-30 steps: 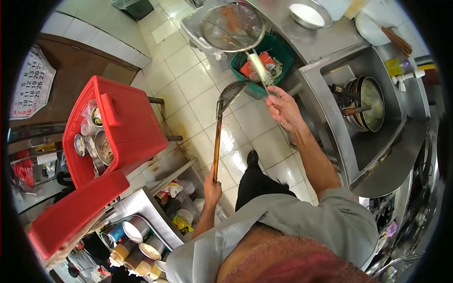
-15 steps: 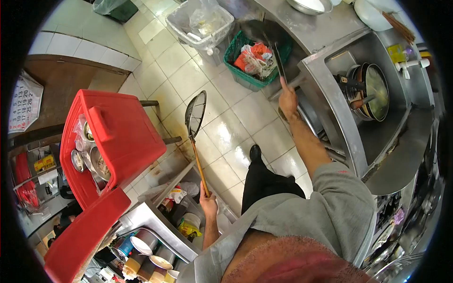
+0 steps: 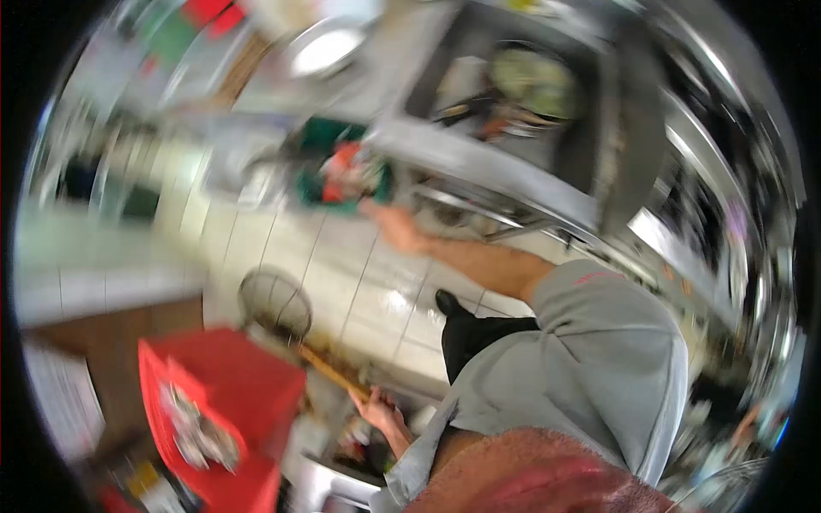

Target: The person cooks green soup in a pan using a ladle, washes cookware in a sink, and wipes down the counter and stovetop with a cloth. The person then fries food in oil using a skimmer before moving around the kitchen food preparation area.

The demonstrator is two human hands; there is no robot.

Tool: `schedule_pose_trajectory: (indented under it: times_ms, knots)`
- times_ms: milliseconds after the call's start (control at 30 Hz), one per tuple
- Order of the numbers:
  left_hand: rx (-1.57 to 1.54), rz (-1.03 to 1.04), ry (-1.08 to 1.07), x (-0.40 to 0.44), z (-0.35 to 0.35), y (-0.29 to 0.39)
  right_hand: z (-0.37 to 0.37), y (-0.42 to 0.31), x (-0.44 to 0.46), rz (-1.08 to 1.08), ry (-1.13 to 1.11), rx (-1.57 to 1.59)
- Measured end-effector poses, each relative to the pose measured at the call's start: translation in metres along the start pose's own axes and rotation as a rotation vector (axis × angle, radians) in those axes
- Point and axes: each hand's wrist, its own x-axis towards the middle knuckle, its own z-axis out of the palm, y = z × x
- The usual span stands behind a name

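Head view: the left hand [image 3: 382,412] is closed around the wooden handle [image 3: 332,369] of a wire strainer [image 3: 275,305], its round mesh head above the tiled floor [image 3: 332,286], near the red container [image 3: 224,380]. The right hand [image 3: 398,229] is blurred beside the green basket [image 3: 310,186]; its opening and any hold cannot be told.

Pale tiles [image 3: 329,274] cover the floor [image 3: 363,295], which shines with reflected light. A stainless-steel sink [image 3: 505,168] adjoins a steel tabletop [image 3: 389,64]; across the floor, a white sheet [image 3: 64,398] hangs on a brown panel [image 3: 128,342] beside white wall tiles [image 3: 124,288].
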Motion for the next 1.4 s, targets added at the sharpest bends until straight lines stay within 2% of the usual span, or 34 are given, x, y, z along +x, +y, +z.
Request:
schedule_pose_trajectory:
  times_ms: [33, 67, 100, 133, 167, 233, 267, 300, 333, 400, 467, 533, 600, 767, 833, 867, 933, 967, 1033, 1133, 1300, 1367, 1400]
  knots:
    - [-0.022, 0.025, -0.118, 0.001, 0.005, 0.008, 0.016, 0.021, -0.009, -0.32, 0.244, -0.059]
    - [-0.014, 0.021, -0.162, 0.001, 0.011, 0.017, -0.015, -0.015, -0.044, -0.196, 0.041, 0.236]
    - [-0.038, -0.131, -0.227, 0.079, -0.03, -0.012, -0.045, -0.049, -0.071, -0.241, 0.073, 0.301]
    - [-0.213, 0.016, -0.347, 0.057, -0.003, 0.006, -0.079, -0.078, -0.098, -0.253, 0.043, 0.354]
    - [-0.187, 0.011, -0.415, 0.023, 0.029, 0.034, -0.104, -0.096, -0.12, -0.277, -0.008, 0.406]
    - [-0.065, 0.116, -0.267, -0.056, 0.076, 0.075, -0.133, -0.102, -0.154, -0.456, 0.098, 0.373]
    - [-0.061, 0.129, -0.306, -0.076, 0.09, 0.079, -0.179, -0.13, -0.192, -0.13, -0.168, 0.545]
    - [-0.129, 0.174, -0.503, -0.095, 0.104, 0.08, -0.204, -0.136, -0.218, -0.143, -0.134, 0.541]
    - [-0.199, 0.209, -0.701, -0.119, 0.114, 0.077, -0.223, -0.138, -0.244, -0.187, -0.125, 0.685]
    - [-0.125, 0.274, -0.763, -0.208, 0.144, 0.069, -0.265, -0.142, -0.306, -0.25, -0.073, 0.852]
    - [-0.063, 0.326, -0.814, -0.283, 0.166, 0.037, -0.301, -0.128, -0.371, -0.263, 0.006, 0.881]
    - [-0.058, 0.287, -1.184, -0.341, 0.175, -0.001, -0.334, -0.107, -0.441, -0.208, 0.127, 0.922]
    - [-0.011, 0.158, -1.427, -0.394, 0.186, -0.042, -0.359, -0.083, -0.512, -0.166, 0.268, 0.896]
    - [0.266, -0.193, -1.728, -0.517, 0.224, -0.139, -0.394, -0.022, -0.657, 0.021, 0.652, 0.887]
    - [0.39, -0.324, -1.813, -0.548, 0.242, -0.18, -0.405, -0.001, -0.7, 0.073, 0.793, 0.921]
    - [0.444, -0.381, -1.856, -0.566, 0.251, -0.2, -0.41, 0.011, -0.718, 0.074, 0.777, 0.917]
    - [0.538, -0.434, -1.914, -0.602, 0.273, -0.242, -0.421, 0.033, -0.751, 0.105, 0.993, 1.002]
    - [0.534, -0.436, -1.919, -0.619, 0.288, -0.262, -0.431, 0.042, -0.765, 0.106, 0.995, 0.996]
    - [0.693, -0.395, -2.105, -0.653, 0.319, -0.3, -0.45, 0.059, -0.792, 0.09, 1.198, 1.026]
    - [0.713, -0.406, -2.174, -0.715, 0.369, -0.347, -0.492, 0.081, -0.833, 0.088, 1.346, 0.957]
    - [0.667, -0.41, -2.324, -0.831, 0.484, -0.432, -0.564, 0.094, -0.885, 0.083, 1.632, 0.837]
    - [0.633, -0.378, -2.291, -0.881, 0.522, -0.457, -0.584, 0.099, -0.905, 0.092, 1.682, 0.816]
    - [0.6, -0.36, -2.344, -0.904, 0.544, -0.471, -0.591, 0.104, -0.915, 0.072, 1.715, 0.815]
